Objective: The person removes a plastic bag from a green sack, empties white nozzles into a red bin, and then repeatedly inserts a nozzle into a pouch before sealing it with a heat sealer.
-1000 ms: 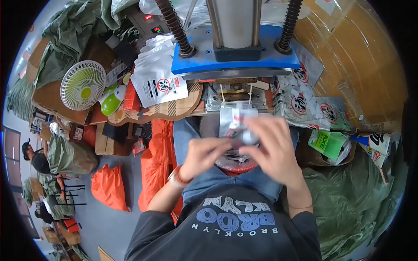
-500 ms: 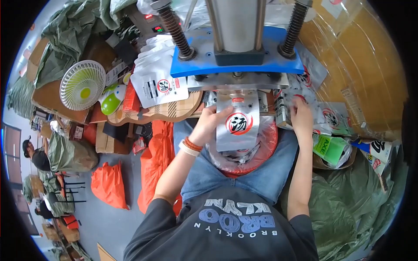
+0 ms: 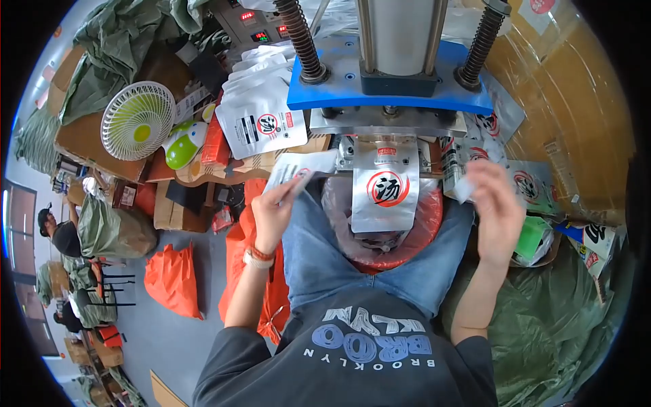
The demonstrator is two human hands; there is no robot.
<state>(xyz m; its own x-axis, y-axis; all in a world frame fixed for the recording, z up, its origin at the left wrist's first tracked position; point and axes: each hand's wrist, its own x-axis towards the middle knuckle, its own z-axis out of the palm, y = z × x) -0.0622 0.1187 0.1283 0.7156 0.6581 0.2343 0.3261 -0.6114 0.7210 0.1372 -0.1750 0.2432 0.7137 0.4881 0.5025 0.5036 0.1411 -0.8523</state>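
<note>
My left hand (image 3: pixel 272 216) is closed on the end of a silver pouch (image 3: pixel 302 168), which it holds tilted to the left of the press. Another silver pouch (image 3: pixel 384 193), with a red ring and a black character, hangs flat from under the metal bar (image 3: pixel 390 122) of the blue press (image 3: pixel 390 95). My right hand (image 3: pixel 498 210), somewhat blurred, is raised right of the press, its fingers pinched at a small pale scrap (image 3: pixel 464 190). Beyond it lie more printed pouches (image 3: pixel 525 184).
A red basin (image 3: pixel 428 227) lined with clear plastic sits between my knees. Stacked pouches (image 3: pixel 261 122) lie on the wooden board (image 3: pixel 298 152), beside a small fan (image 3: pixel 139 121). A large carton (image 3: pixel 576 115) stands at right. A person (image 3: pixel 60 227) is at far left.
My left hand has moved left, away from the pouch under the press, and now has a pouch in it. My right hand has come nearer, with a pale scrap showing at its fingers. The view has shifted slightly.
</note>
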